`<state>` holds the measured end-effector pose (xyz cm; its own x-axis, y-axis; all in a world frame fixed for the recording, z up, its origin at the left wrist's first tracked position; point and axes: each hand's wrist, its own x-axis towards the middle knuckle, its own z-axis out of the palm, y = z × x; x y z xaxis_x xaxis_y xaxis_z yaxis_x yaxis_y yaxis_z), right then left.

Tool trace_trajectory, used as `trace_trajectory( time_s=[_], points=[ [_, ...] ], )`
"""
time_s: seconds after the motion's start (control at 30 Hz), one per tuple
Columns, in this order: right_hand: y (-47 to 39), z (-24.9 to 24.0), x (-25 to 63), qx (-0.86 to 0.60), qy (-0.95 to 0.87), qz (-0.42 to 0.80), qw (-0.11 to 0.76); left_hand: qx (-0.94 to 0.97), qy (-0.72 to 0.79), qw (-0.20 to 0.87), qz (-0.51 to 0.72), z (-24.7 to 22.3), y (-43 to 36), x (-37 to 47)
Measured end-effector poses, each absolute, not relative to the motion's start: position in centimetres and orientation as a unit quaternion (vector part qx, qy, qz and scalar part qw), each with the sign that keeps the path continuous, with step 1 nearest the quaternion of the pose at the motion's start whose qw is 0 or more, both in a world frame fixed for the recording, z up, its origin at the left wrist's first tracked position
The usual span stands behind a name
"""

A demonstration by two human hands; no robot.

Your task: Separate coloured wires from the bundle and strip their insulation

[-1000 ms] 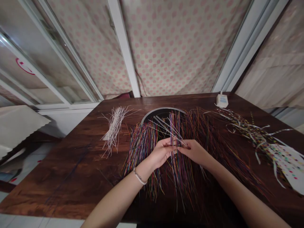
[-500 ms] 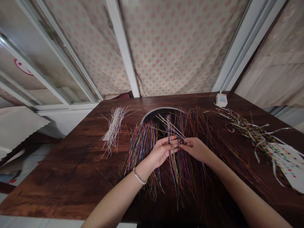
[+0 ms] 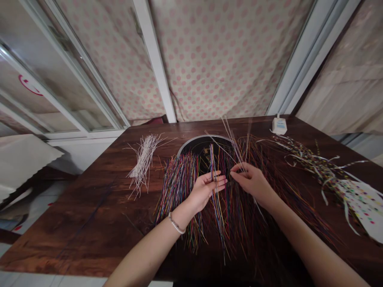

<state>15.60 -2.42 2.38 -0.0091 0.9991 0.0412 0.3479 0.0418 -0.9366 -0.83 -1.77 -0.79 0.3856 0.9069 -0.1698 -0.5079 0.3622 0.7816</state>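
Observation:
My left hand (image 3: 206, 188) holds a thin bundle of coloured strands (image 3: 218, 215) upright between thumb and fingers, the other fingers stretched to the right. Just right of it, my right hand (image 3: 249, 181) pinches several pale strands (image 3: 231, 139) that fan upward and look blurred. A thick row of multicoloured strands (image 3: 178, 183) lies left of my left hand. More reddish and dark strands (image 3: 269, 179) spread out beneath and beyond my right hand. Behind both hands is a round black object with a grey rim (image 3: 203, 137), partly covered by strands.
A bundle of white strands (image 3: 145, 161) lies on the dark wooden table (image 3: 98, 199) at the left. Along the right side are dotted ribbons (image 3: 311, 159) and a white sheet with coloured dots (image 3: 360, 203). A small white box (image 3: 279, 125) stands at the back edge, before dotted curtains.
My right hand has moved right, away from my left hand, taking the pale strands with it. They now point more upward. My left hand has stayed nearly in place with its coloured strands.

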Motion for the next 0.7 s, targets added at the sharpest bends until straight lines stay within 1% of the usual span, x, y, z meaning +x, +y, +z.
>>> trace_trajectory(
  time_s=[0.07,0.13,0.23,0.37,0.57,0.7],
  points=[
    [-2.9,2.3,14.4,-0.515,-0.594,0.476,0.394,0.328,0.306,0.764,0.465,-0.7,-1.8,-0.8],
    [-3.1,1.9,13.5,-0.489,-0.606,0.504,0.373,0.334,0.312,0.756,0.468,-0.7,-1.9,-0.7],
    [-2.9,0.9,13.1,-0.488,-0.623,0.487,0.369,0.342,0.323,0.746,0.471,-0.5,-2.0,-0.6],
    [-2.4,0.2,13.6,-0.530,-0.616,0.451,0.370,0.331,0.328,0.749,0.471,-0.3,-2.0,-0.6],
    [-2.3,-0.3,13.5,-0.500,-0.613,0.465,0.397,0.353,0.304,0.763,0.448,0.1,-2.2,-0.5],
    [-2.2,-0.9,13.4,-0.526,-0.610,0.443,0.394,0.355,0.292,0.769,0.445,0.1,-2.3,-0.4]
  ],
)
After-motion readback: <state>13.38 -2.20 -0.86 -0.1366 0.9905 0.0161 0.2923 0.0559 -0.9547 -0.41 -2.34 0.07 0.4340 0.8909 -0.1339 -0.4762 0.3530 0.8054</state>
